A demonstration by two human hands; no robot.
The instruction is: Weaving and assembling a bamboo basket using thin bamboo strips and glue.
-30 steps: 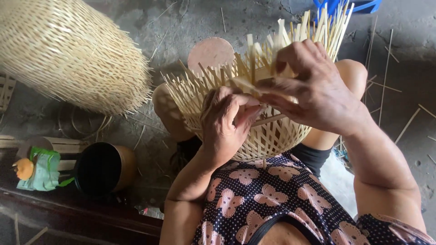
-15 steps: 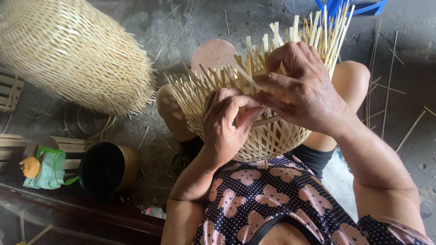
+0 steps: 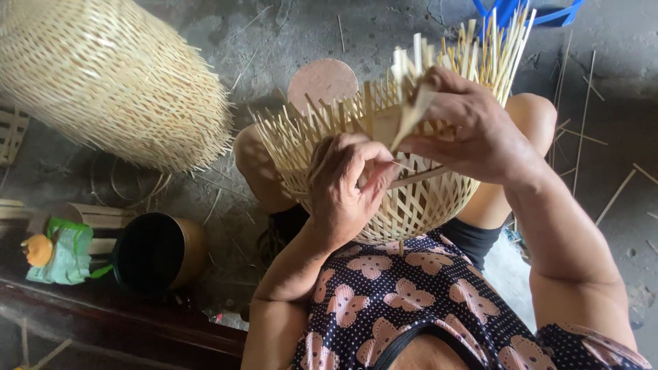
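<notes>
While we sit low over the concrete floor, a half-woven bamboo basket rests in our lap at the centre of the frame, its unfinished strips fanning up and outward toward the top. Our left hand is curled against the near side of the basket, fingers closed together on the weave, with the thumb pressing a thin strip. Our right hand is clamped on a flat bamboo strip, pinching it just above the rim, at the upper middle of the frame. Both hands are close together, almost touching.

At the upper left of the frame lies a large finished woven basket, tilted on its side. Below it, at the lower left, stands a dark round tin, and just beside that a green packet with an orange cap. A pink round disc shows behind the strips, and a blue plastic thing sits at the top right edge. Loose bamboo slivers lie scattered over the floor on the right.
</notes>
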